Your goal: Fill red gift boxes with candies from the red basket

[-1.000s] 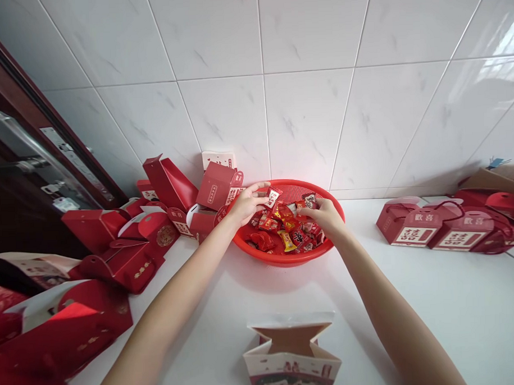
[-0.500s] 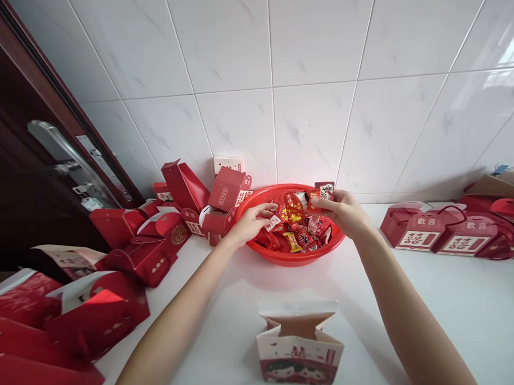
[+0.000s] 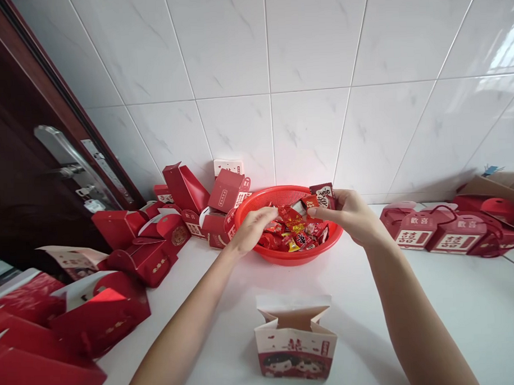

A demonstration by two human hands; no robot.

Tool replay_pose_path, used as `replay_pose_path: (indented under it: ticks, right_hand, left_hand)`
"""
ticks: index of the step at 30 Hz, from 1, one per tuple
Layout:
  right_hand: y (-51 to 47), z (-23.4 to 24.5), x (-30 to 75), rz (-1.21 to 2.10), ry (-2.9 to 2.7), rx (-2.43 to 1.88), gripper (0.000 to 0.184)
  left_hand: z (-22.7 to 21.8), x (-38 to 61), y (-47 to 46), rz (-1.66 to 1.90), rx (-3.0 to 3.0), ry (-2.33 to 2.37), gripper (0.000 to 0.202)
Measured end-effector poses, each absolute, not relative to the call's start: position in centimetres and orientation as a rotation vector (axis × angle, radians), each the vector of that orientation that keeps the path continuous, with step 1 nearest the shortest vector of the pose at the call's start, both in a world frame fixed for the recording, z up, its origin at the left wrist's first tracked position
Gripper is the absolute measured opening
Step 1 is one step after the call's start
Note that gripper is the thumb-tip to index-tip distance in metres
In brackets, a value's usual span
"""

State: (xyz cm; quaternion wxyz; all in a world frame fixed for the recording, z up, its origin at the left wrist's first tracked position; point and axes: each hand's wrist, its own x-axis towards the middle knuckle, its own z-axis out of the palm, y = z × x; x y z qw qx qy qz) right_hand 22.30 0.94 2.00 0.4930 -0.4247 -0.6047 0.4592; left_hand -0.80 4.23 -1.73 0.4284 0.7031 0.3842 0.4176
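Candies in red, dark red and yellow wrappers (image 3: 295, 244) fill part of a round red plastic basket (image 3: 291, 260) by the wall. My right hand (image 3: 350, 214), at the basket's right rim, pinches wrapped candies (image 3: 322, 197) between thumb and fingers. One of them is dark red with white lettering, another orange-red. Over the left side of the basket, my left hand (image 3: 254, 229) has its fingers pressed together at a red wrapper; what they grip is hidden. In front stands an upright paper box (image 3: 295, 354) with its top open, white and red with printed cartoon faces.
Several red gift boxes (image 3: 145, 261) crowd the left side, some with raised flaps. To the right stand closed red boxes (image 3: 414, 232) with cord handles, beside a brown cardboard box (image 3: 493, 187). A tiled wall (image 3: 309, 129) rises behind; a dark door (image 3: 37, 166) is at left.
My left hand has moved slightly right and further over the candies, its fingers now closer together. My right hand still holds its candies, turned a little. The view has shifted slightly.
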Motion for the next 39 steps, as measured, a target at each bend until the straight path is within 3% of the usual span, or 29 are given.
replay_pose_path:
  ticks: [3, 13, 18, 22, 27, 33, 39]
  right_hand:
    - [-0.2, 2.5, 22.0, 1.161, -1.494, -0.916, 0.032]
    - [-2.5, 3.5, 21.1, 1.168, -1.622, -0.835, 0.035]
    - [-3.8, 4.1, 21.5, 1.036, -1.643, -0.846, 0.026]
    - [-5.8, 5.1, 23.6, 0.916, -1.655, -0.767, 0.010]
    - [-7.5, 5.8, 24.0, 1.042, -1.798, -0.611, 0.019]
    - [-7.8, 5.1, 21.4, 1.247, -2.095, -0.685, 0.039]
    - [-7.3, 4.5, 20.8, 1.145, -2.211, -0.862, 0.018]
  left_hand:
    - [0.0, -0.3, 2.0, 1.125, 1.729, 0.809, 0.048]
    - [-0.2, 0.6, -0.1, 1.452, 1.543, 0.848, 0.028]
    - [0.6, -0.5, -1.6, 1.326, 1.451, 0.771, 0.024]
    - [2.1, -2.9, -4.9, 1.239, 1.767, 0.918, 0.014]
    - [2.1, -4.6, -9.2, 0.657, 2.299, 1.083, 0.016]
    - [0.7, -3.3, -9.2, 0.617, 2.121, 1.139, 0.011]
    - [0.7, -2.2, -9.3, 0.619, 1.914, 1.158, 0.016]
